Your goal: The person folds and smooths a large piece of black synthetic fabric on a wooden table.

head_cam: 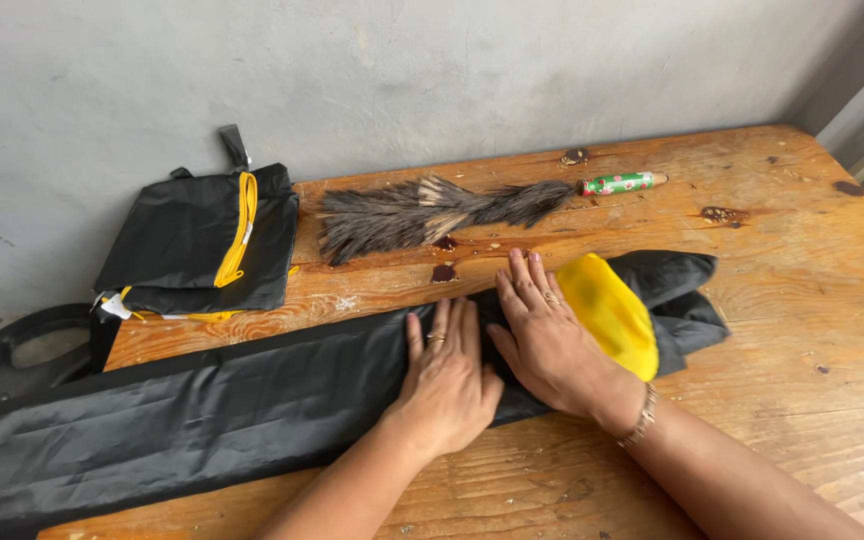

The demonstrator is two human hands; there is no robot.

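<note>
- Black fabric (202,420), a long folded strip of thin, slightly shiny cloth, runs from the lower left of the frame up to the centre right, lying flat on the wooden worktop (802,300). At its right end there's a yellow lining patch (612,315) and a bunched-up bit of black past it.
- From where I'm watching, this looks like the smoothing/pressing stage of a fold: both palms are down on the strip around mid-frame.
- Left hand (447,385) is flat on the cloth, fingers spread a little and straight, gripping nothing. Right hand (547,340) is the same, pressed flat just beside the yellow patch, holding nothing.
- My guess for the next move: it needs the crease kept tight while the rumpled right end gets tidied, since that slick cloth will probably slide.
- Other stuff: a folded black bag with yellow cord (202,240) at upper left, and a feather duster (432,212) with a green patterned handle at top centre, both well apart from the hands.
</note>
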